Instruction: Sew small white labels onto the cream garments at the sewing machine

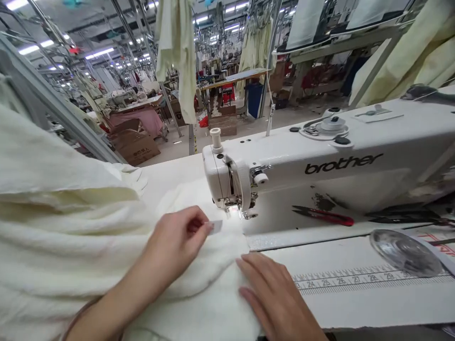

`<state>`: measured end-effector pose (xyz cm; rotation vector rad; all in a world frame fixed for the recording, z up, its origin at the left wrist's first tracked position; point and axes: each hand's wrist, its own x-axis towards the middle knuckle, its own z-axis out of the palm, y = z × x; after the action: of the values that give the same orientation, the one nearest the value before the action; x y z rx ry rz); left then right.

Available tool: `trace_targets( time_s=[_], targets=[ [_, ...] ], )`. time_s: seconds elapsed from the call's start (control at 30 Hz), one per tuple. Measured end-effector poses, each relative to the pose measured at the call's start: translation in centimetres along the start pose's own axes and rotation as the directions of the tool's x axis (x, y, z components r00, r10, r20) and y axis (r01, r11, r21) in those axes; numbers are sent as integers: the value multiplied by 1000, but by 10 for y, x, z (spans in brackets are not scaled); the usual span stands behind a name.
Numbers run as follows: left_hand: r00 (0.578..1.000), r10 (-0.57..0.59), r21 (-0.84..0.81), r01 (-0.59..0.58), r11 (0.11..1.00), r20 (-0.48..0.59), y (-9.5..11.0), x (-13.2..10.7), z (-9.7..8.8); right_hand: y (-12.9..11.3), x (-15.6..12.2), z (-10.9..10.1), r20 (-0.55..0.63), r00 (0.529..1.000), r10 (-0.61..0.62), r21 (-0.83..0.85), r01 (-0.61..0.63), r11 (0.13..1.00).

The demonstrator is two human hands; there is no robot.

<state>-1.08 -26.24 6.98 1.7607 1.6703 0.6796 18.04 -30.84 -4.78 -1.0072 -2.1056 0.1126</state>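
My left hand [179, 239] pinches a small white label [215, 227] between thumb and forefinger, just in front and to the left of the needle area. Cream fabric [199, 289] lies beneath it and runs under the lit needle area of a white sewing machine [227, 182]. On the right edge of that cloth rests my right hand [268, 289], its fingers stretched out flat. A curved seam or edge line crosses the cloth between both hands. The label's print is too small to read.
Red-handled thread snips [323, 215] lie on the machine bed, with dark tools [405, 215] farther right. A clear round plastic disc [405, 252] sits by the printed ruler [348, 280]. Piled cream cloth [64, 237] fills the left side. A cream garment [179, 52] hangs behind.
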Motion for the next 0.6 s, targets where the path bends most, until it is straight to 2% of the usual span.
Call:
trace_targets(
  time_s=[0.07,0.13,0.2,0.3,0.37,0.43,0.5,0.57,0.6],
  targets=[
    [999,41,78,-43,996,31,-12,9,17,6,-17,7,60,988,-139,-151,147,978],
    [995,91,52,-93,994,31,-30,17,35,10,-23,10,84,982,-167,-185,181,966],
    [991,134,-6,-134,991,6,-48,24,45,12,-19,10,64,989,-136,-146,144,979],
    [987,157,-43,-155,987,31,-64,31,44,9,-1,11,23,1000,-18,7,18,1000],
    [985,161,-22,-160,987,61,-61,31,37,6,10,13,-2,998,57,70,-56,996],
    [986,162,20,-163,986,29,-50,28,33,6,16,17,-24,993,113,70,-111,991],
    [995,99,26,-99,995,9,-35,25,32,8,15,20,-18,986,168,43,-167,985],
    [989,-85,-62,93,994,124,-23,24,36,12,10,22,11,979,202,11,-202,979],
    [959,-186,-107,212,971,213,-20,25,39,14,7,22,18,980,200,-13,-200,980]
  ],
)
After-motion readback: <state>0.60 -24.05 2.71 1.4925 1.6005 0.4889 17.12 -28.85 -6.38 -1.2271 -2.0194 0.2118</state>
